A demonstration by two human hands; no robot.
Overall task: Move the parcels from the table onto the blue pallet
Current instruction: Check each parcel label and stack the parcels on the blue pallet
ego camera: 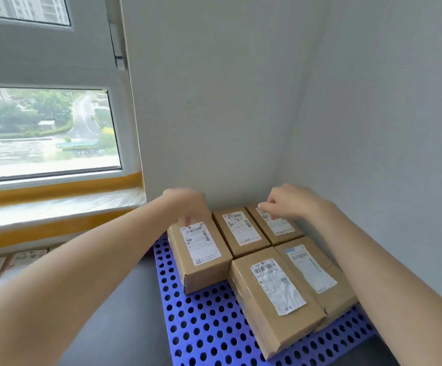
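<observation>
Occupying the room corner, the blue pallet (204, 328) carries five parcels: three in the back row against the wall, two in the front row. The front-left parcel (275, 297) and front-right parcel (317, 276) lie touching; the back-left parcel (201, 254) sits nearest the pallet's left edge. These taped cardboard boxes appear rigid and probably light; hold each by its two long sides, since the tape and labels may be slippery. More parcels (16, 260) wait at lower left, blurred, presumably on the counter. The left hand (188, 207) rests at the far end of the back-left parcel; motion blur hides its grip, so I cannot tell whether it is clamped. The right hand (288, 202) hovers over the back-right parcel (275, 225), fingers loosely curled, holding nothing. Both walls limit clearance behind and right.
</observation>
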